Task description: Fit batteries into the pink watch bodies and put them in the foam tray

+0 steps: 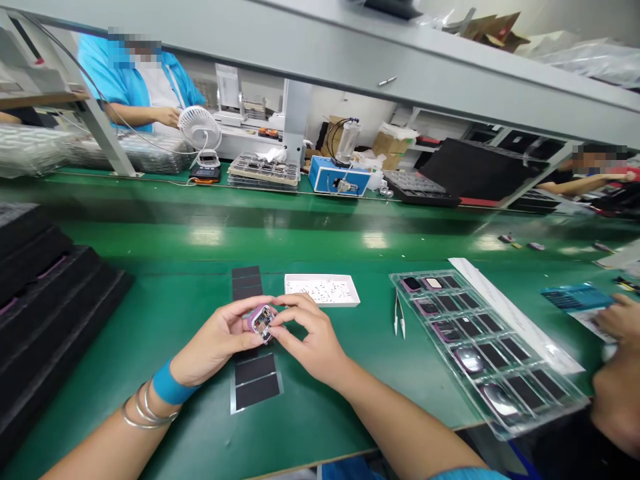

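My left hand [217, 340] is closed around a small purple-framed device case [261, 321], shaped like a watch body, its open face showing the electronics inside. Thumb and fingers of my right hand [307, 333] are pinched together at the case's right edge; anything between those fingertips is hidden. Beneath the hands lies a strip of black rectangular pads [257, 390] on clear backing. Just behind is a white shallow tray [354, 298] scattered with tiny dark pieces. A pair of tweezers [399, 317] rests on the green mat to the right.
At right, a clear plastic tray [480, 327] holds purple-framed parts and black pads, beside a white paper strip [515, 313]. Black foam blocks [55, 320] are stacked at left. A co-worker's hand [620, 320] is at far right. Overhead runs a grey shelf [320, 50].
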The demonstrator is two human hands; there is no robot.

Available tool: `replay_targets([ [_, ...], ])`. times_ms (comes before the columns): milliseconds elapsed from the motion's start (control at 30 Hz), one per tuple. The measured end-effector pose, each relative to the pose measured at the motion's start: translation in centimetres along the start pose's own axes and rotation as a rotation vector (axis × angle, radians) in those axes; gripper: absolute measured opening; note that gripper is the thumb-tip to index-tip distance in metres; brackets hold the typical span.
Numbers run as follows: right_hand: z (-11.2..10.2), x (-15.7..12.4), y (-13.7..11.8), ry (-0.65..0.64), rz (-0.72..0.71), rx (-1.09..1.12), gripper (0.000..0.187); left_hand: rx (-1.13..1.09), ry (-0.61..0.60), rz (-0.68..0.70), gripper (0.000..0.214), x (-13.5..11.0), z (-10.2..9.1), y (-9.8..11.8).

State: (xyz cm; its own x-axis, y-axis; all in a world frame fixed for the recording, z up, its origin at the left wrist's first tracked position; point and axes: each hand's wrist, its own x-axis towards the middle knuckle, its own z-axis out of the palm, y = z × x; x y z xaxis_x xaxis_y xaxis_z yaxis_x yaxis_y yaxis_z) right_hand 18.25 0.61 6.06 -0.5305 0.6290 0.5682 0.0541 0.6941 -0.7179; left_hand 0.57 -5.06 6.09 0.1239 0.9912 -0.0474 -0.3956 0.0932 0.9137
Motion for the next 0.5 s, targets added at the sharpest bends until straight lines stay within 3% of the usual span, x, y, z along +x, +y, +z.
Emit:
replay_targets([
  [233,-0.06,0.08,-0.38,0.009,-0.011,-0.008,0.007,0.146,-0.038,0.078,0.065,-0.15,-0.45,-0.36],
  [500,0.00,0.09,-0.30,0.009,-0.079,-0.047,0.008,0.197,-0.025,0.103,0.065,-0.32,-0.36,-0.13],
])
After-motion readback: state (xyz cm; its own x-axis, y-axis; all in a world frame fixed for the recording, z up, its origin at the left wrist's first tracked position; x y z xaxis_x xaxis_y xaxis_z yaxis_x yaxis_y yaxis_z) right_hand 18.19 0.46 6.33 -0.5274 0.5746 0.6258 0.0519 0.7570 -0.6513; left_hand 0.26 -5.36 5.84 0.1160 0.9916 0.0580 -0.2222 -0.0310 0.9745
